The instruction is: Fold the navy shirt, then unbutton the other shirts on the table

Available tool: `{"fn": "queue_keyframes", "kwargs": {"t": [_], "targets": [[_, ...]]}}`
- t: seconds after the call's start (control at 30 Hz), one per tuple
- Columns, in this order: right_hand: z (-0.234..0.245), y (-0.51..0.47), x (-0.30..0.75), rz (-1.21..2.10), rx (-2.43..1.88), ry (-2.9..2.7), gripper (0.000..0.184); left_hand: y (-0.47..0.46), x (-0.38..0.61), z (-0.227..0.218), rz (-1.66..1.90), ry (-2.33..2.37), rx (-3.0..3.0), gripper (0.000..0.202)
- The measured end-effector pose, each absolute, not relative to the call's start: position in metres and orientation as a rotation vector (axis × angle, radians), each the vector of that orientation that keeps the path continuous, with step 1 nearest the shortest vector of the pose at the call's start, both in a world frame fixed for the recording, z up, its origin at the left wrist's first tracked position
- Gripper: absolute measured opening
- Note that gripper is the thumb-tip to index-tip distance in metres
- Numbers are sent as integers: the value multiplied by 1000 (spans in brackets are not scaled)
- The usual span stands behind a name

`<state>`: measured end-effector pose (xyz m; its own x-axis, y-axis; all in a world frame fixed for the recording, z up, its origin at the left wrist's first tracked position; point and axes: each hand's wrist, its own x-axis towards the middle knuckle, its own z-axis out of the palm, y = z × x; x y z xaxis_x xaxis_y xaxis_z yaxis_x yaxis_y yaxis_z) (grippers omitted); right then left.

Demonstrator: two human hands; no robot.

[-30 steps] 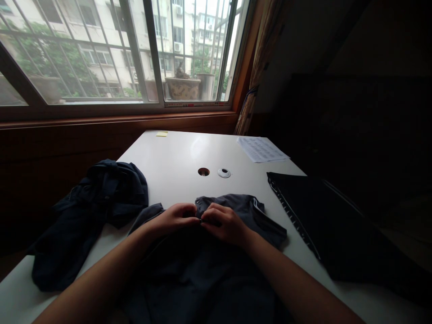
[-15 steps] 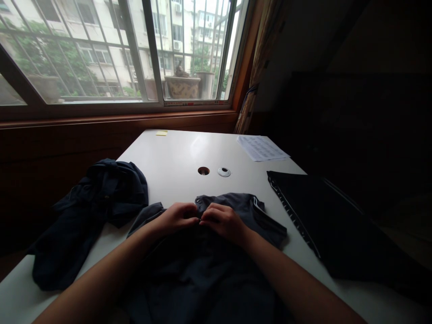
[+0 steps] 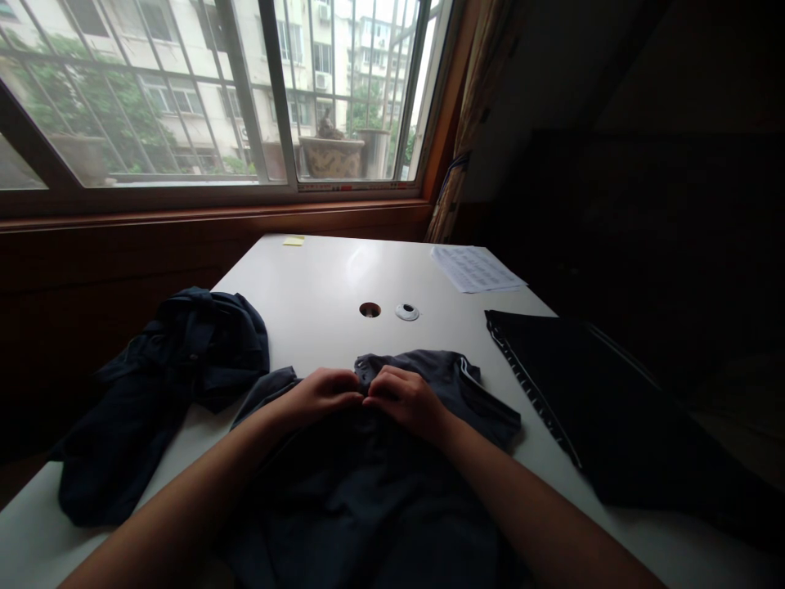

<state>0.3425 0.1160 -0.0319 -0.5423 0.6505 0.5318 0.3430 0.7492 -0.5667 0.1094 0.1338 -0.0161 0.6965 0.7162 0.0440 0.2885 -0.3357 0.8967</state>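
A dark shirt (image 3: 368, 499) with short sleeves and pale stripes on its right sleeve edge lies spread in front of me on the white table (image 3: 319, 278). Near its collar, my left hand (image 3: 331, 388) and my right hand (image 3: 405, 398) meet, fingertips almost touching. Both are closed in a pinch on the shirt's front at the neck opening. What exactly sits between the fingertips, a button or only cloth, is hidden. A bit of the collar shows just above the hands.
Crumpled dark clothing (image 3: 184, 368) lies at the left. Folded dark trousers (image 3: 589, 393) with a pale-striped edge rest at the right. Printed papers (image 3: 475, 270), a yellow sticky note (image 3: 293, 241), a cable hole (image 3: 370, 310) and its round white cover (image 3: 407, 312) are farther back, below the window.
The fingers of my right hand have shifted very slightly at the collar. Both hands stay in the same place, and everything else is unmoved.
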Motion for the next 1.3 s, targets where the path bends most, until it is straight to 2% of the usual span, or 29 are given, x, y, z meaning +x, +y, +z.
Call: {"fn": "queue_keyframes", "kwargs": {"t": [0.13,0.27,0.33,0.53,0.8,0.97,1.03,1.3], "targets": [[-36,119,346,571,-754,-2138,15,134,109,-14,531,788,1835,32],[-42,126,351,655,-771,-2052,46,133,108,-13,557,760,1761,26],[-44,128,351,703,-773,-2037,54,133,108,-13,572,738,1742,25],[-42,128,350,757,-834,-2059,58,133,107,-17,599,669,1713,29],[-41,128,352,677,-816,-2118,51,130,108,-18,643,632,1638,36],[-35,127,350,617,-763,-2165,15,130,109,-23,626,613,1580,38],[-34,126,350,611,-743,-2162,8,131,109,-26,621,608,1568,37],[-24,115,354,547,-728,-2058,12,130,111,-19,727,781,1732,21]]}}
